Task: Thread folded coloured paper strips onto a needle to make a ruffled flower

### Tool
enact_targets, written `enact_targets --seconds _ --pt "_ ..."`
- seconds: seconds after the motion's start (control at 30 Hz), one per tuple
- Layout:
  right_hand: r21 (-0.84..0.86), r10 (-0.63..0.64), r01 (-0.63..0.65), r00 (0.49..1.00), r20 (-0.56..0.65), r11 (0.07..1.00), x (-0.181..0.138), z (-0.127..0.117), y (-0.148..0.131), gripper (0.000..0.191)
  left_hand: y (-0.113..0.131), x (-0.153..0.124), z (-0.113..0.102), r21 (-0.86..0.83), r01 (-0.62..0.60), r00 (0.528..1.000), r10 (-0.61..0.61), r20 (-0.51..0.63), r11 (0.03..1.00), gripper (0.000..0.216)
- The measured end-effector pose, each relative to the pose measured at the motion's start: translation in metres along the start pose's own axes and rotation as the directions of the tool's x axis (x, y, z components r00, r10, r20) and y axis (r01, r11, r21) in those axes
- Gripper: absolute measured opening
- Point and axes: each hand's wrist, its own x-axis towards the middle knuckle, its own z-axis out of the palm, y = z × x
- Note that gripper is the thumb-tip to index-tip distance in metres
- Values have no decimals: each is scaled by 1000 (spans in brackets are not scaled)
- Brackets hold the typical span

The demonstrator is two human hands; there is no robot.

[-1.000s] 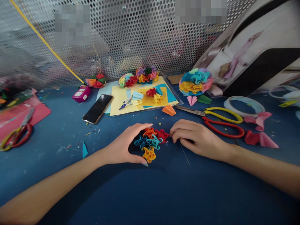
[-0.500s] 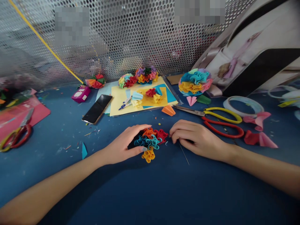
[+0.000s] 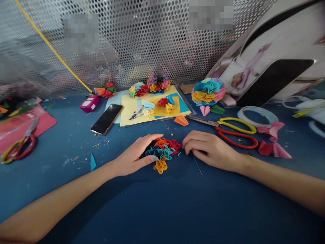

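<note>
Far to the left of the curly paper flower (image 3: 160, 152), a pair of scissors (image 3: 19, 148) with red and yellow handles lies on a pink sheet (image 3: 43, 123). Closer to the flower are a black phone (image 3: 106, 119) and a small blue paper triangle (image 3: 93, 162), both on the blue counter (image 3: 63, 193).

The left hand (image 3: 132, 157) is half open and cupped around the left side of the flower. One finger lies over the top and another crosses the front, so the hand seems to hold it gently in place.

The flower sits on the counter between the hands. It is made of thin paper strips rolled into soft orange, red, teal and yellow curls. A light touch seems best, since curls like these look easy to squash.

The right hand (image 3: 210, 149) is nearly closed, with its fingertips (image 3: 186, 146) pinched at the red curls. I cannot tell if they grip something small. A thin metal pin (image 3: 197, 166) lies just below that hand. Farther right of the flower are long scissors (image 3: 236, 133) and a clear tape roll (image 3: 257, 116).
</note>
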Motion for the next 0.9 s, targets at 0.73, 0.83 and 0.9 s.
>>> enact_targets --seconds 0.73,0.83,0.9 --pt "-119 43 -67 979 -200 991 16 9 -16 24 -5 1 4 -289 -37 956 -50 -288 957 36" --pt "-136 36 -65 979 -202 989 25 8 -15 24 -6 2 4 -252 -54 957 -22 -288 966 37" --pt "-167 8 -34 988 -154 985 35 8 -13 25 -6 1 5 -238 -65 958 -6 -287 969 37"
